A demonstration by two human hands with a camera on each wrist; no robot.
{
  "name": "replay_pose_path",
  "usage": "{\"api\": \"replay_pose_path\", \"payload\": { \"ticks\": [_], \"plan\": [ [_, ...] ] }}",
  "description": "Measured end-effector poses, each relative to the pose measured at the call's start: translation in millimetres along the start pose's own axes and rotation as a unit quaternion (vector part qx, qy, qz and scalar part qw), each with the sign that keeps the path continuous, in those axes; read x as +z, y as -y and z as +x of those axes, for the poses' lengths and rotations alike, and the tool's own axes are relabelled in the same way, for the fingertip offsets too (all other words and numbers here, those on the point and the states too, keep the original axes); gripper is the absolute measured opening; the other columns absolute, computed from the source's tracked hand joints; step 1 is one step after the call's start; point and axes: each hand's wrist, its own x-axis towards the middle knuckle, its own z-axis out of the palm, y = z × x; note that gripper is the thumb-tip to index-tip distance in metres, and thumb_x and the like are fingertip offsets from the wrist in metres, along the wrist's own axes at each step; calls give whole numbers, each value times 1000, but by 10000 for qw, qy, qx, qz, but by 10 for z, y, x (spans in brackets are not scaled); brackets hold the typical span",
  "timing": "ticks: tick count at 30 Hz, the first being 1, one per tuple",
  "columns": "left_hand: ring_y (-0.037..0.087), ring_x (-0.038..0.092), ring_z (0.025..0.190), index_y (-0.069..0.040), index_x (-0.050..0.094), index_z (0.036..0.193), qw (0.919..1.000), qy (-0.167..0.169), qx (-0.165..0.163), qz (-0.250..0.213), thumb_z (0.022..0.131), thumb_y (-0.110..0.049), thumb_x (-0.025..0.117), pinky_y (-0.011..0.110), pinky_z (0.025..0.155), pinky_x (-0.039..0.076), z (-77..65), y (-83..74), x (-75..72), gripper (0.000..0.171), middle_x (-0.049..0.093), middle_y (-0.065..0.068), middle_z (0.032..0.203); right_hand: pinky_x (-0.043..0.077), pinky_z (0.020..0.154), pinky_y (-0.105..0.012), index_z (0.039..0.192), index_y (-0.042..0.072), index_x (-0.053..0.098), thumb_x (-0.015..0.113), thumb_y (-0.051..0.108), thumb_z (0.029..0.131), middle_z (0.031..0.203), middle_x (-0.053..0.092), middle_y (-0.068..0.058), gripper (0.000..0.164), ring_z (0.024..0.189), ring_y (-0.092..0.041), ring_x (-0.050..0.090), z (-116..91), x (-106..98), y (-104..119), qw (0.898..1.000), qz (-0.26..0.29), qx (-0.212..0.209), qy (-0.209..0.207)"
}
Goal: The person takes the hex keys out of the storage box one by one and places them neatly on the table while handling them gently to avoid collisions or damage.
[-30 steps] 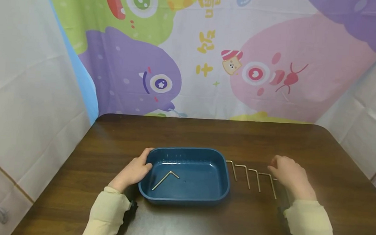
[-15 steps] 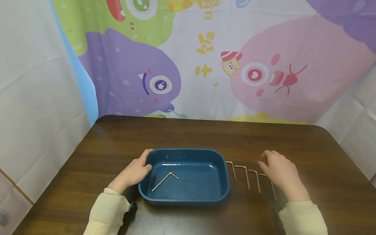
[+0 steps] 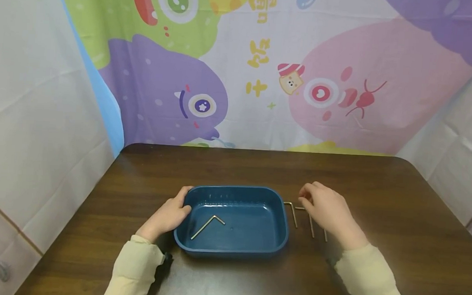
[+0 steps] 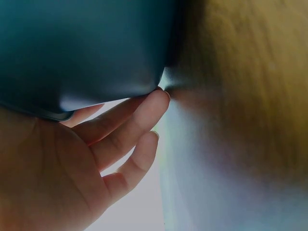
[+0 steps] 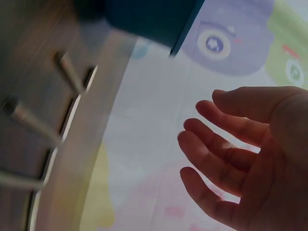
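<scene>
A dark blue rectangular bin (image 3: 233, 251) stands on the table, one L-shaped hex key (image 3: 203, 227) lying inside it. My left hand (image 3: 167, 214) grips its left end, thumb over the rim; in the left wrist view the fingers (image 4: 151, 108) press the outer wall. Right of the bin, more brassy hex keys (image 3: 293, 215) lie in a row on the wood. My right hand (image 3: 329, 209) hovers over that row, its fingers loosely bent and holding nothing in the right wrist view. The hand and sleeve hide part of the row.
The brown wooden table (image 3: 234, 170) ends at a cartoon-printed curtain (image 3: 254, 121) behind. Pale sheets (image 3: 43, 122) hang along both sides. The nearest hex key lies close against the bin's right wall.
My right hand has moved left along the row of hex keys toward the bin, covering the ones at the right. The left hand, bin and keys have stayed put.
</scene>
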Motion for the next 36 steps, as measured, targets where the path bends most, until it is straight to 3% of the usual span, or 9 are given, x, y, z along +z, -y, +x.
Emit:
{"api": "replay_pose_path", "payload": {
  "ticks": [10, 19, 27, 36],
  "plan": [
    [23, 58, 82, -12, 26, 138, 10000, 20, -5, -55, 89, -14, 38, 34, 67, 47, -13, -17, -16, 50, 46, 23, 130, 44, 59, -30, 84, 15, 64, 63, 17, 81, 77, 56, 4, 4, 62, -11, 52, 166, 108, 436, 9966, -60, -814, -134],
    [24, 58, 83, -13, 26, 138, 10000, -33, 24, -4, 89, -15, 39, 34, 66, 46, 3, -18, -17, 50, 47, 22, 130, 42, 59, -27, 84, 18, 64, 63, 21, 82, 76, 54, 6, 3, 58, -8, 47, 240, 241, 762, 9933, -137, -1132, 209],
    [24, 58, 86, -13, 27, 137, 10000, -46, 17, 8, 89, -15, 39, 37, 72, 47, -12, -7, -11, 50, 47, 22, 130, 43, 66, -32, 86, 20, 64, 63, 23, 83, 79, 55, 5, 4, 61, -10, 50, 289, 326, 963, 9868, -426, -1490, 477],
    [24, 59, 84, -13, 28, 137, 10000, -30, 54, -33, 89, -15, 39, 35, 69, 47, -12, -11, -18, 50, 47, 22, 129, 38, 56, -26, 85, 19, 68, 61, 17, 83, 75, 56, 5, 8, 62, -9, 50, 365, 280, 1130, 9759, -659, -2016, 515]
  ]
}}
